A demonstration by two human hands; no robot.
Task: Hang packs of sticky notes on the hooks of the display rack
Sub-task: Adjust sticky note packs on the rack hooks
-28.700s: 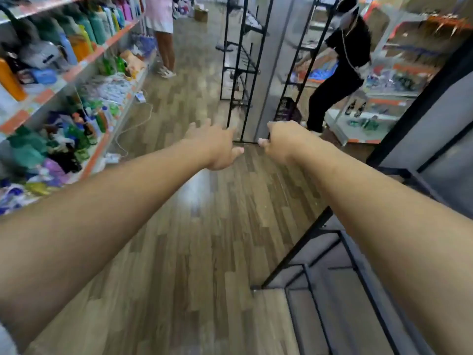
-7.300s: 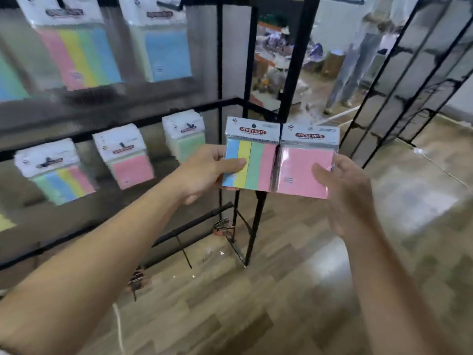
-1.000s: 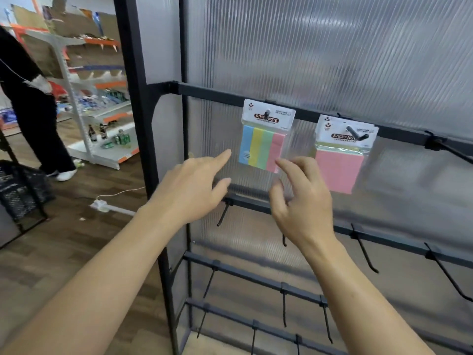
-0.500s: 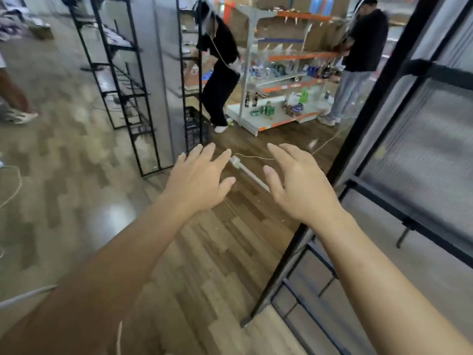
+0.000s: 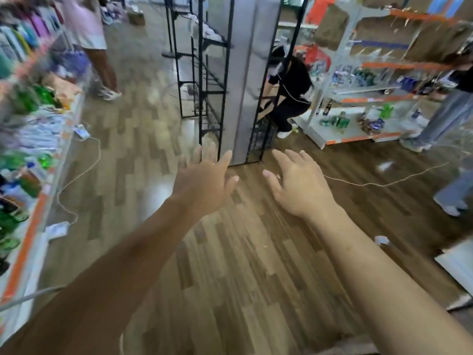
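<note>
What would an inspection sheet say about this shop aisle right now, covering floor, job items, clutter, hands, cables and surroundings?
Surface: glossy brown wood-plank floor.
Job's things: nothing seen.
Clutter: small white scrap on the floor, right.
Hands: left hand open, empty; right hand open, empty.
Cables: thin white cable loops beside the stocked left-hand shelves; a thin pale cable crosses the floor on the right.
Surroundings: black-framed display rack with grey panel ahead; white-and-orange shelving right; person in black crouching near the rack.

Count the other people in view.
4: person in pink, upper left; person in black, crouching behind the rack; person in jeans, by right shelves; legs at right edge. Others may be hidden.
</note>
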